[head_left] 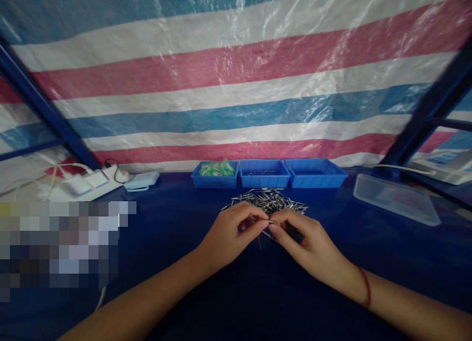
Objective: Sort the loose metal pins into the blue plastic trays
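In the head view my left hand point(236, 232) and my right hand point(308, 237) meet at their fingertips over the near edge of a pile. Between them is a thin metal rod point(271, 221), pinched by thumb and forefinger of each hand. Its ends are mostly covered by my fingers. Just beyond my hands lies the heap of thin silvery metal rods point(271, 199), loosely crossed over one another. Some of the heap is hidden behind my fingers, and a few rods poke out below them.
Three blue bins stand along the back: the left bin point(215, 182) holds green-and-clear plastic bags, the middle bin point(264, 181) a few rods, and the right bin point(317, 180) is beside it. A translucent lid point(396, 198) lies right. A power strip point(86, 183) with cables sits left.
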The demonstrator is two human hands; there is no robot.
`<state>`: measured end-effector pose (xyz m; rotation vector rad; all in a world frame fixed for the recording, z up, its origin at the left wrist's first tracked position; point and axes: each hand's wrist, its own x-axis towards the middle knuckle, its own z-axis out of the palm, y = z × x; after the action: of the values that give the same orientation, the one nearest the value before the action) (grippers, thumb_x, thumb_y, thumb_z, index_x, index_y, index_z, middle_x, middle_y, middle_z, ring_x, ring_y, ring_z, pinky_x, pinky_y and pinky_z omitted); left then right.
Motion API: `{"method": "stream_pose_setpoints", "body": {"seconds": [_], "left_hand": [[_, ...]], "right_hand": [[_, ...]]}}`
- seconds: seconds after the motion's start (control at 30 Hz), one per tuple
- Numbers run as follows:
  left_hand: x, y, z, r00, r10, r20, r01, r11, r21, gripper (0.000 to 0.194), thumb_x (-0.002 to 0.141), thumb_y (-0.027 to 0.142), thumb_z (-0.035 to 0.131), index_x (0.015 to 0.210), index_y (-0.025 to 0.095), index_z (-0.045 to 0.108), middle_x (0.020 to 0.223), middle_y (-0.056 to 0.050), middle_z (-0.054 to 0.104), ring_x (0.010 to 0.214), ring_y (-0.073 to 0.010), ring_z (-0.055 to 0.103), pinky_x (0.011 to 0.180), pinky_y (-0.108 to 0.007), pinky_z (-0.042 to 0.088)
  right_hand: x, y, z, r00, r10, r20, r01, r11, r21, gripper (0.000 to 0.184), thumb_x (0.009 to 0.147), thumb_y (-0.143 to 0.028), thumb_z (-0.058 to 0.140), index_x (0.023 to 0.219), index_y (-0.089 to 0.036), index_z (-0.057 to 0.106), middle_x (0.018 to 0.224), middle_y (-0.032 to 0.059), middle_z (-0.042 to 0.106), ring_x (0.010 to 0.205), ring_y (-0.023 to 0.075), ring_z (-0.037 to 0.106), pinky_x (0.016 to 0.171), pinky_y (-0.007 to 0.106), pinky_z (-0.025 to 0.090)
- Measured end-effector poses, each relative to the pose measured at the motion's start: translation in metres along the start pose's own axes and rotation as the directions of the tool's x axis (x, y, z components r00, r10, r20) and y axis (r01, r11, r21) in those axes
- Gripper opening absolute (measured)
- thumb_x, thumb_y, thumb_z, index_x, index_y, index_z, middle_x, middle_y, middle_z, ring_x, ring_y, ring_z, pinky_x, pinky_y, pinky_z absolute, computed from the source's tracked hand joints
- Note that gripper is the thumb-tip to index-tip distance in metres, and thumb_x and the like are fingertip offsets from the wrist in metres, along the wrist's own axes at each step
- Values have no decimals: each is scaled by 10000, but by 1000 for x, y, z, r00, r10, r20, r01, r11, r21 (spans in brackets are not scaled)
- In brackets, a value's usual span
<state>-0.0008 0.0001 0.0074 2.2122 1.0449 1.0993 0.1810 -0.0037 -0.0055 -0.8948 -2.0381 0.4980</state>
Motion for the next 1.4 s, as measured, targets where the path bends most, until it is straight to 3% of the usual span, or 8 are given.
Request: {"method": "stream_pose_setpoints", "body": {"seconds": [0.17,0.43,0.7,0.8,0.97,1.1,1.2,1.4], "left_hand": [[1,-2,1,999,-41,15,41,999,7,85,835,217,581,879,172,638,801,-9,650,665,-108,565,611,-220,449],[-2,-2,-1,993,-8,119,5,1000,25,168,876,247,519,929,155,649,810,-28,638,670,-105,570,640,-218,458],[-1,-10,-3,997,-61,56,58,997,45,252,883,283,500,1091,163,574,847,-24,650,632,-99,556,610,-220,462],[0,-15,-7,996,-56,69,48,992,118,231,886,281,489,1067,170,581,836,-18,644,614,-98,545,609,-230,459],[1,-22,-11,987,-9,158,-33,965,261,170,886,233,478,961,177,620,828,-14,633,659,-109,553,652,-247,454],[1,-25,-12,969,39,243,-119,939,323,182,901,222,452,927,171,625,851,-20,627,754,-125,580,717,-259,458],[1,-26,-15,965,83,248,-174,912,373,189,905,213,441,929,168,623,880,-30,635,838,-142,582,786,-283,455],[4,-31,-22,973,77,216,-176,855,488,173,869,171,463,930,173,625,868,-34,636,833,-163,570,796,-323,451]], "right_hand": [[-1,0,-2,996,-63,-62,62,998,-14,54,853,-194,528,840,-198,580,727,6,599,638,123,551,590,246,451],[-2,1,-3,993,-119,3,119,989,-93,152,870,-209,501,729,-199,557,658,1,562,617,130,533,584,267,418],[4,4,-10,980,-201,14,199,957,-211,264,882,-243,488,622,-207,500,571,-13,529,548,125,501,569,283,384],[18,7,-19,971,-236,-40,211,921,-328,210,886,-271,486,693,-208,544,639,12,588,607,150,536,623,312,394],[60,24,-32,967,-217,-131,122,853,-508,227,898,-309,448,775,-184,593,705,43,626,664,175,569,662,325,411],[95,53,-36,979,-177,-97,65,731,-680,283,911,-322,403,837,-151,615,748,84,648,692,200,585,669,342,415],[104,69,-32,991,-114,-64,28,665,-746,300,891,-364,439,867,-123,617,760,114,653,709,226,597,663,353,421],[68,57,-27,997,-76,-4,58,784,-618,215,867,-297,477,926,-147,620,762,69,653,747,209,595,716,356,439]]}}
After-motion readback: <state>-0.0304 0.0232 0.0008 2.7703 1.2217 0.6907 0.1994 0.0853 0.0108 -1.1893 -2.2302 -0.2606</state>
